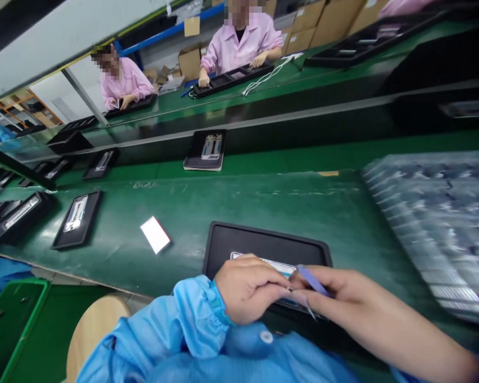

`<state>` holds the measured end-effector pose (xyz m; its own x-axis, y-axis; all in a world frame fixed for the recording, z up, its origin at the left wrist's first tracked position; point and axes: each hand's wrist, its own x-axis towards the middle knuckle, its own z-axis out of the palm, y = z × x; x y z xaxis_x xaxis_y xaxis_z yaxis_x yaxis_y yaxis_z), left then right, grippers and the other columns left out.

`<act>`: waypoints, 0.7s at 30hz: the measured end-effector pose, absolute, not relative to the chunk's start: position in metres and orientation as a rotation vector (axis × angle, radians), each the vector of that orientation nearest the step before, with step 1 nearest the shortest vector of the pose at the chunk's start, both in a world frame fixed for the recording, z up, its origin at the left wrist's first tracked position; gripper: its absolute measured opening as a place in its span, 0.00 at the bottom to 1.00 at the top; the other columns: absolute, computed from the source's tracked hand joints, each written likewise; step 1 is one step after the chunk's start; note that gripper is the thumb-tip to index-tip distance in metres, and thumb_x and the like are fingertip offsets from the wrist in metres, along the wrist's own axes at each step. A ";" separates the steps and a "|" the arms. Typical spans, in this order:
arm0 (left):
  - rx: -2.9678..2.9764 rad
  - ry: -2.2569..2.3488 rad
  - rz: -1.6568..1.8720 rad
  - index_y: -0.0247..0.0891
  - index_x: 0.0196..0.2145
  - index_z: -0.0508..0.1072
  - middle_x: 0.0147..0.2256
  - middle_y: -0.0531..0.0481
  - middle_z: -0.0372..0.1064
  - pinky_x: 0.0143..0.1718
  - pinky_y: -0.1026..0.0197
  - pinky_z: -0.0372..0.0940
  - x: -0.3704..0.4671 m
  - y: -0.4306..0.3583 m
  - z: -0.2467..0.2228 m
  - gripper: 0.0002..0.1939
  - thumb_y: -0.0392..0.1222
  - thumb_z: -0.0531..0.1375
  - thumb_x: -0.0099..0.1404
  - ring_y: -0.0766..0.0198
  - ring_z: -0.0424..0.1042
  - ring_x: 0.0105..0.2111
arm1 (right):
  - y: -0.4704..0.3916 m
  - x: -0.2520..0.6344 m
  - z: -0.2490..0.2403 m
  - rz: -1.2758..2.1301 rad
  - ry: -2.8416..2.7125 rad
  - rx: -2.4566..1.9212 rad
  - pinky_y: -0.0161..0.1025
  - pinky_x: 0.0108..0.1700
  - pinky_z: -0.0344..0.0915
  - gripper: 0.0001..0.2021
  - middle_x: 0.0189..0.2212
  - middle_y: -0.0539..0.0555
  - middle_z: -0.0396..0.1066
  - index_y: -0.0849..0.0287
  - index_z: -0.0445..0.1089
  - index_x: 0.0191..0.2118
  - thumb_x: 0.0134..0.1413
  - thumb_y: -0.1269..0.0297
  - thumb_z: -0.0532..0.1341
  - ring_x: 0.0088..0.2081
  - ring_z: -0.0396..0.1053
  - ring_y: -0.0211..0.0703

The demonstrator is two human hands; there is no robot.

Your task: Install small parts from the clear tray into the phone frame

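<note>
My left hand (249,287) is closed, thumb and index fingertip pinched together over the tray, on something too small to make out. My right hand (343,298) meets it there, its thumb and fingers closed round a slim purple strip (313,280). A thin pale sliver pokes out below the right thumb; whether it belongs to the strip I cannot tell. Beneath both hands lies a black tray (263,236). In it is a phone housing (239,256) with a silvery rim and a blue part, mostly covered by my hands.
A white card-like rectangle (155,234) lies on the green bench (175,197). Black trays with phone housings stand left (77,218) and behind (205,150). Stacked clear plastic trays (439,223) fill the right side. Co-workers in pink sit opposite. A round wooden stool (98,330) stands lower left.
</note>
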<state>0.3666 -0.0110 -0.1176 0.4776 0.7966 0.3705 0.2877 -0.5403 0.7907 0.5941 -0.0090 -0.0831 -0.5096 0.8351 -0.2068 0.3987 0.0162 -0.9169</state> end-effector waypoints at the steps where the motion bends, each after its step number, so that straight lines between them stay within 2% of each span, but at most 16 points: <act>1: 2.072 0.882 0.991 0.41 0.41 0.83 0.37 0.45 0.85 0.48 0.56 0.78 0.367 -0.015 -0.123 0.14 0.49 0.61 0.77 0.58 0.84 0.38 | -0.013 0.592 -0.089 1.480 -1.905 -1.242 0.33 0.25 0.69 0.26 0.24 0.50 0.72 0.56 0.75 0.28 0.66 0.38 0.63 0.25 0.69 0.40; 3: 2.087 0.886 1.019 0.40 0.41 0.83 0.36 0.45 0.85 0.47 0.56 0.78 0.367 -0.023 -0.133 0.14 0.48 0.60 0.77 0.58 0.84 0.37 | -0.023 0.595 -0.097 1.304 -1.929 -1.216 0.34 0.29 0.74 0.21 0.28 0.51 0.76 0.55 0.77 0.32 0.69 0.44 0.63 0.28 0.74 0.42; 5: 2.107 0.902 1.035 0.40 0.40 0.82 0.35 0.45 0.84 0.47 0.56 0.78 0.369 -0.030 -0.141 0.14 0.47 0.59 0.77 0.58 0.83 0.36 | -0.033 0.600 -0.103 0.980 -1.980 -1.165 0.36 0.38 0.80 0.13 0.37 0.53 0.82 0.53 0.80 0.42 0.67 0.48 0.66 0.37 0.81 0.46; 7: 2.119 0.921 1.016 0.40 0.40 0.82 0.34 0.45 0.83 0.46 0.56 0.78 0.372 -0.034 -0.145 0.13 0.46 0.59 0.76 0.58 0.82 0.35 | -0.044 0.605 -0.109 0.661 -2.041 -1.096 0.38 0.46 0.82 0.15 0.47 0.55 0.83 0.49 0.80 0.53 0.65 0.52 0.69 0.44 0.83 0.49; 9: 2.118 0.938 1.008 0.40 0.39 0.81 0.33 0.46 0.83 0.45 0.56 0.78 0.377 -0.036 -0.146 0.13 0.47 0.59 0.76 0.59 0.82 0.35 | -0.054 0.608 -0.116 0.466 -2.096 -1.041 0.39 0.48 0.83 0.16 0.49 0.54 0.83 0.47 0.78 0.57 0.67 0.58 0.67 0.46 0.84 0.49; 12: 2.080 0.977 1.033 0.41 0.40 0.81 0.34 0.46 0.83 0.45 0.56 0.79 0.382 -0.038 -0.144 0.12 0.47 0.59 0.76 0.59 0.82 0.35 | -0.063 0.607 -0.128 0.364 -2.120 -1.042 0.41 0.49 0.83 0.15 0.47 0.51 0.84 0.45 0.78 0.56 0.69 0.66 0.62 0.43 0.84 0.48; 17: 2.005 1.026 1.023 0.42 0.40 0.81 0.36 0.46 0.84 0.45 0.56 0.79 0.385 -0.033 -0.134 0.11 0.46 0.59 0.77 0.59 0.82 0.36 | -0.057 0.608 -0.135 0.296 -2.121 -1.093 0.43 0.50 0.82 0.12 0.47 0.52 0.84 0.47 0.77 0.55 0.70 0.64 0.63 0.43 0.84 0.49; 21: 2.075 1.111 1.064 0.41 0.44 0.80 0.40 0.44 0.83 0.51 0.51 0.76 0.375 -0.023 -0.125 0.10 0.45 0.60 0.76 0.54 0.80 0.43 | -0.032 0.610 -0.134 0.191 -2.219 -1.051 0.44 0.46 0.79 0.13 0.47 0.55 0.83 0.51 0.78 0.52 0.68 0.69 0.59 0.43 0.82 0.49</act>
